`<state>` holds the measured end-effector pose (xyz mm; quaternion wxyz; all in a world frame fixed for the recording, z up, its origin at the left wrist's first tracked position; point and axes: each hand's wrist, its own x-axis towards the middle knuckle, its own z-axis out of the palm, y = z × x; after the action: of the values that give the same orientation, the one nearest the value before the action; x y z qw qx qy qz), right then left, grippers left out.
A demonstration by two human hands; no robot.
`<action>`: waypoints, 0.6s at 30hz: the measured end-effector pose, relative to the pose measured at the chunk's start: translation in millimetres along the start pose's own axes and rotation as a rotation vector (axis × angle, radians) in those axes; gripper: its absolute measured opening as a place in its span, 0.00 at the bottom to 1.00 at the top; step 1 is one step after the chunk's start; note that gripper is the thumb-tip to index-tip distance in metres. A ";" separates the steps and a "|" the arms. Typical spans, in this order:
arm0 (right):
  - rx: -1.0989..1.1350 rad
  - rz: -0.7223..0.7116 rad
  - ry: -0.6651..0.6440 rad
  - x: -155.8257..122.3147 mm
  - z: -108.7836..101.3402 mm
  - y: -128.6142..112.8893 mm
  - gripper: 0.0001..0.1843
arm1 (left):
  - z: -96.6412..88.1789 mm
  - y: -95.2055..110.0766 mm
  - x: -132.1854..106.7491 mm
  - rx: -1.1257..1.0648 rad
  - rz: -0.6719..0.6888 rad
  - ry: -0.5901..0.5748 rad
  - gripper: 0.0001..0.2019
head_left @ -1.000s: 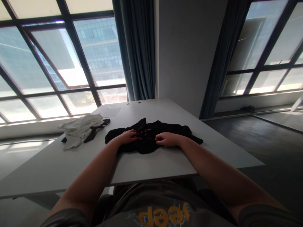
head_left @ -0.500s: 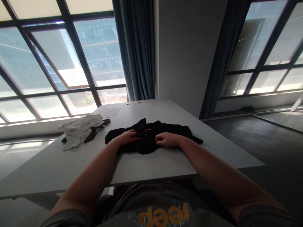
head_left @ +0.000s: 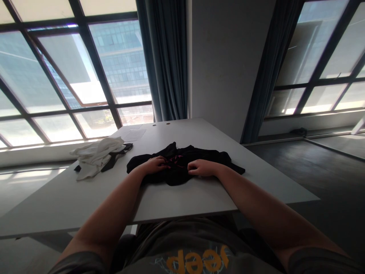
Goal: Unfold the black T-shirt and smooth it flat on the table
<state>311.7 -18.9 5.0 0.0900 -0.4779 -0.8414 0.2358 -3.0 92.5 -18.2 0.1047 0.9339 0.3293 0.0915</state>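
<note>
black cloth (head_left: 177,176) apparently under fingers (head_left: 194,166)

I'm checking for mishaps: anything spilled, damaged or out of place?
Nothing looks spilled or damaged. Just untidy: a crumpled white fabric heap with dark cloth lies near the left edge of the white table, and black pink-marked fabric lies rumpled under the left hand and right hand.

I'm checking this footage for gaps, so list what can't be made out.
Head view throughout:
Pink markings on the black cloth: too small, broken by folds.
Left hand and right hand: whether either grips cloth; their backs hide this.
White cloth: outline hidden by folds.
Left window: top cut off by upper edge.
</note>
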 end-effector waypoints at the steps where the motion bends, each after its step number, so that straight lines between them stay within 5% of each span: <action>1: -0.004 0.000 -0.001 -0.3 -0.3 -0.7 0.14 | -0.1 0.0 0.0 0.002 0.002 0.000 0.23; 18: -0.014 -0.014 0.007 0.2 -0.2 -0.1 0.14 | 2.7 -5.9 2.6 0.022 0.007 -0.013 0.21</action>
<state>311.5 -18.7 5.2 0.0911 -0.4736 -0.8459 0.2278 -3.9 98.3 -22.0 0.0961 0.9368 0.3262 0.0821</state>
